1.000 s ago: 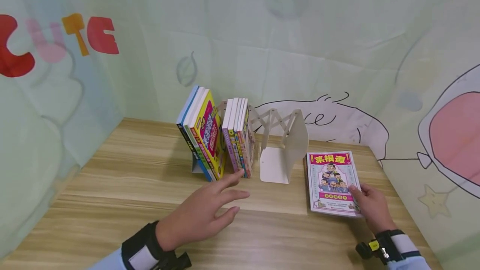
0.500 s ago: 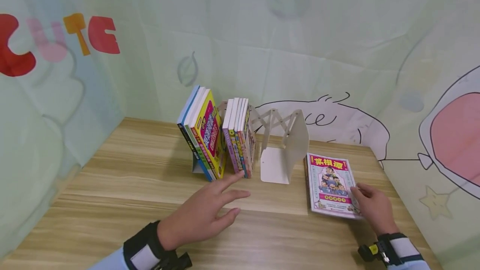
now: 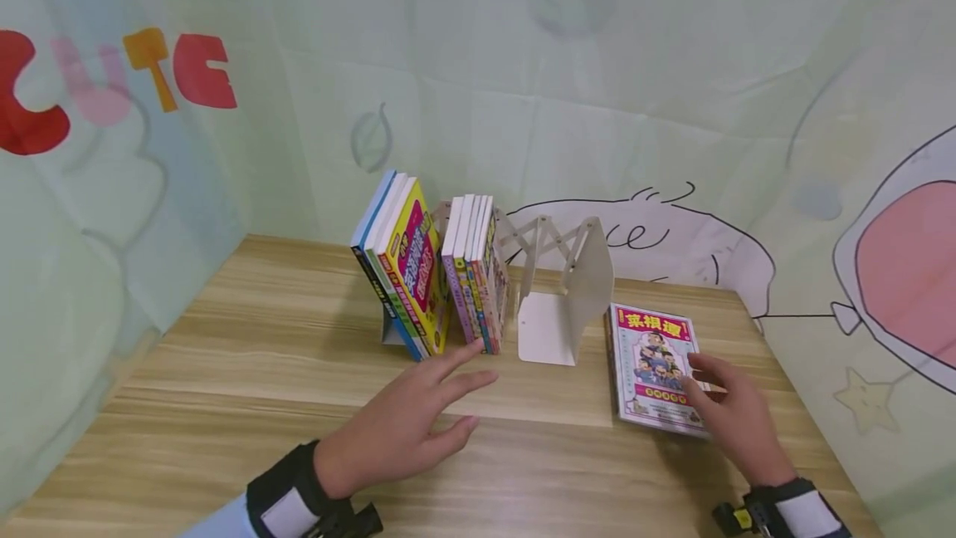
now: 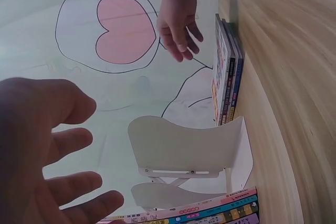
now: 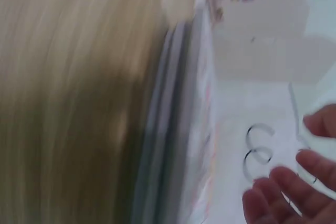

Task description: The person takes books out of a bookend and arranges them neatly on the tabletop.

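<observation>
My left hand [image 3: 403, 426] has its fingers spread in front of the upright books. In the head view its index fingertip overlaps the lower corner of the thin books [image 3: 465, 297]; whether it touches them I cannot tell. My right hand [image 3: 739, 418] hovers with relaxed fingers over a flat stack of books [image 3: 656, 368], whose top one has a pink-bordered cover. A gap between that hand and the stack [image 4: 227, 74] shows in the left wrist view. Larger books [image 3: 411, 268], yellow-covered on the right side, lean left in the white folding bookshelf [image 3: 548, 330].
The shelf's rightmost section has a bare white base and a tall end plate [image 3: 593, 281], just left of the flat stack. A printed cloth [image 3: 463, 65] hangs behind and along both sides of the wooden table [image 3: 246, 380].
My right hand has let go of the flat stack's right edge and lifted above it, slightly left. The top book has straightened over the stack. My left hand stays in place.
</observation>
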Motion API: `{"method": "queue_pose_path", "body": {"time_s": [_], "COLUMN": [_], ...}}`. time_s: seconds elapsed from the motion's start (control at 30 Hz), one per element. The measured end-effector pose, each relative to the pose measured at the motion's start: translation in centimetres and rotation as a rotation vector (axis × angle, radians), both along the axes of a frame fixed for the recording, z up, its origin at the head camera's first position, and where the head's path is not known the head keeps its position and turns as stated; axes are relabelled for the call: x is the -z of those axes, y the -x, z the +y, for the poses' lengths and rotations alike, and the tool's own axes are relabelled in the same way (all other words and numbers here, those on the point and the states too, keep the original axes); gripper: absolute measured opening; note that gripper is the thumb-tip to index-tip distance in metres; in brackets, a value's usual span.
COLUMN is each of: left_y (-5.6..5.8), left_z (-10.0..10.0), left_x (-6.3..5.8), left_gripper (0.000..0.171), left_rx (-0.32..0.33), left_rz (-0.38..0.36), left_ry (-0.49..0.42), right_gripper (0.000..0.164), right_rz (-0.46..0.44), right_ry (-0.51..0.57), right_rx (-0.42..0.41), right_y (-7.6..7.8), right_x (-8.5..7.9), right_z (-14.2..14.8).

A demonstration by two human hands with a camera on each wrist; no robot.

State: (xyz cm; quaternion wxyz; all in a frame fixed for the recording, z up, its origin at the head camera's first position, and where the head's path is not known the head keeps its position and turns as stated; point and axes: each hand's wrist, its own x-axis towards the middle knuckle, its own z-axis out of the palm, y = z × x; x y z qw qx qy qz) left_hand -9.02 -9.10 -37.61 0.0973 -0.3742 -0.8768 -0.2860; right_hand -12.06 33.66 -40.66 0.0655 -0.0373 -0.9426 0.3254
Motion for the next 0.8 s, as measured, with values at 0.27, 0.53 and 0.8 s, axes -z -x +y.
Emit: {"method": "queue_pose_path", "body": {"time_s": [0.27,0.53,0.8], "left_y": [-0.1,-0.3,-0.4], "left_z": [0.1,0.1,0.2], "left_x": [-0.1,-0.1,-0.1], "left_gripper": [0.053,0.053,0.053], "left_rx": [-0.008,-0.017,-0.016], "left_rz": [-0.013,0.004,-0.011], "left_ry": [0.003,0.008,-0.003], "right_gripper": [0.056,0.073,0.085], "right_rz": [0.023,0.112,0.227], "right_ry": [-0.037,-0.089,-0.146], "right_rx": [-0.277,-0.461,-0.614], "right_y": [-1.9,-3.4,-4.2], "right_x": [-1.5,-2.6,-3.1], "right_z": [-3.6,-7.0,-9.9]}}
